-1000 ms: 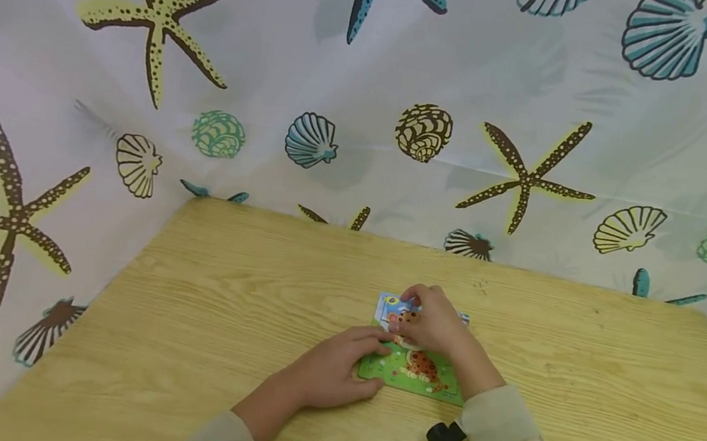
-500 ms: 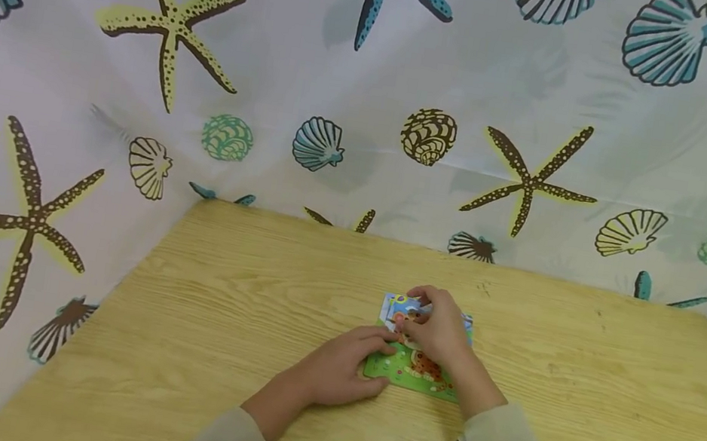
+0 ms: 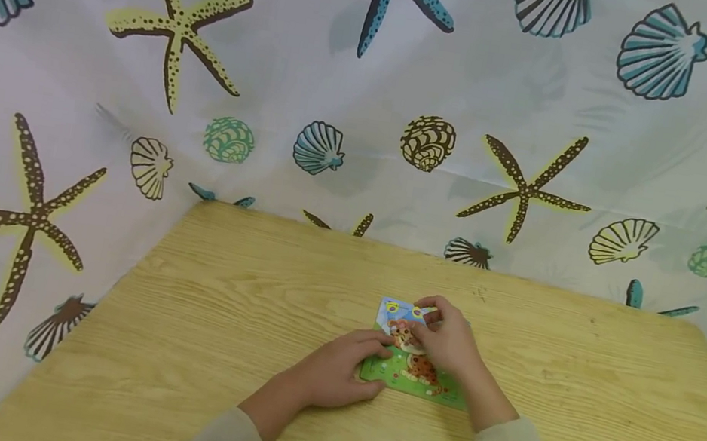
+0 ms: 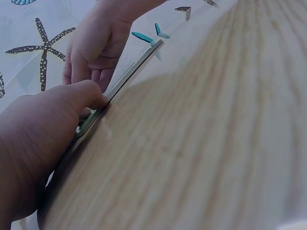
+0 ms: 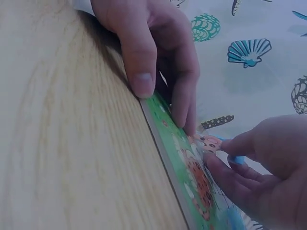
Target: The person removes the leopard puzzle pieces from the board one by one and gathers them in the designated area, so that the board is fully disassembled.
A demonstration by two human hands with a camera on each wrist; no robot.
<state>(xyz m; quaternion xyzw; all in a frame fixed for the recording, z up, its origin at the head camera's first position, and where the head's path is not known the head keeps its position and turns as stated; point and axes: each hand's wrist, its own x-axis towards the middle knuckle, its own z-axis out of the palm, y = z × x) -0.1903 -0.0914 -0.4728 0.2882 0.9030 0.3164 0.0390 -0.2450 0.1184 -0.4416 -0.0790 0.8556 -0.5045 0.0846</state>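
Leopard picture board (image 3: 387, 370) on table (image 3: 249, 273); likely light, stiff, slick-faced; grip by edges. Left hand (image 3: 341, 371) touches its left side, fingers relaxed; right hand (image 3: 448, 341) bent over it, can't tell if pinching.

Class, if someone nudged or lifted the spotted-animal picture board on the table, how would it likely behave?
The picture board would probably be stiff, as its edge looks straight in the right wrist view. It might slide rather than roll, being flat and thin-edged. It's likely fairly light, judging by that thinness.
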